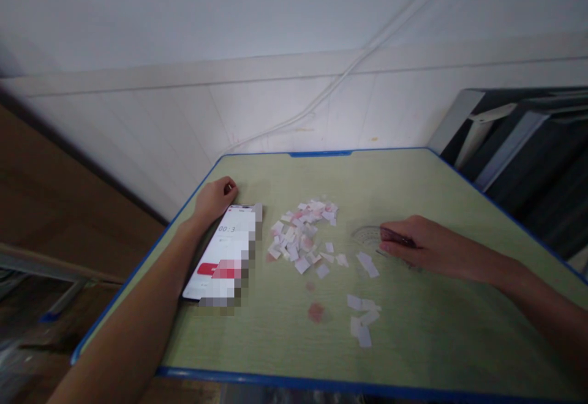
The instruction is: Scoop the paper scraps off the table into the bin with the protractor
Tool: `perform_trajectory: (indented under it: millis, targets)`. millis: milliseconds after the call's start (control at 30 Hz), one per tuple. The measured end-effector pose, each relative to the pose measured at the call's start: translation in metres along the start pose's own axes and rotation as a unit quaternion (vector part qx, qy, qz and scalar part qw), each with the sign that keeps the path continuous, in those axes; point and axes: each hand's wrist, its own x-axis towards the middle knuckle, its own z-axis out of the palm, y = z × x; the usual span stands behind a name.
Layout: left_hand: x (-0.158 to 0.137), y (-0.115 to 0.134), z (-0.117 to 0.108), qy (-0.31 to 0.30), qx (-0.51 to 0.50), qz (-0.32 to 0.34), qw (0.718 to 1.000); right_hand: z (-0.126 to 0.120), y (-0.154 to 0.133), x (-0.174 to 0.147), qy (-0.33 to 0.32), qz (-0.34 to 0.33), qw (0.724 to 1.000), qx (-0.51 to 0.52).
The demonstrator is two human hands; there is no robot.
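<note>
My right hand (412, 242) grips a clear protractor (365, 234) at the right of the table. Its curved, marked edge sticks out to the left of my fingers, and the rest is hidden by the hand. A few white paper pieces (367, 264) lie just below the protractor. My left hand (217, 196) rests on the table's left side, fingers curled into a loose fist with nothing visible in it. Close to that wrist lies a phone (215, 246) showing a timer. Between the hands spreads a loose heap of small white and pinkish paper scraps (301, 232).
The pale green table (257, 336) has a blue rim. Several more paper pieces (362, 318) and a reddish spot (316, 312) are near its front. A white wall (275, 104) with a cable (321, 95) stands behind. Dark flat panels (528, 141) lean at the right, a brown board (68, 171) at the left.
</note>
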Motion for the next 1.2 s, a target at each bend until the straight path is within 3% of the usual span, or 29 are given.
perform_trajectory:
  millis: [500,833,1200]
  targets:
    - [0.0,0.001,-0.001,-0.005,0.002,-0.002,1.0,0.012,-0.008,0.001,-0.034,-0.059,0.997,0.023]
    - [-0.001,0.003,-0.002,0.0,0.028,-0.005,1.0,0.015,-0.021,-0.001,-0.021,-0.055,0.995,-0.079]
    - [0.0,0.001,-0.002,-0.006,0.012,0.003,1.0,0.025,-0.018,-0.01,0.033,-0.106,0.977,-0.183]
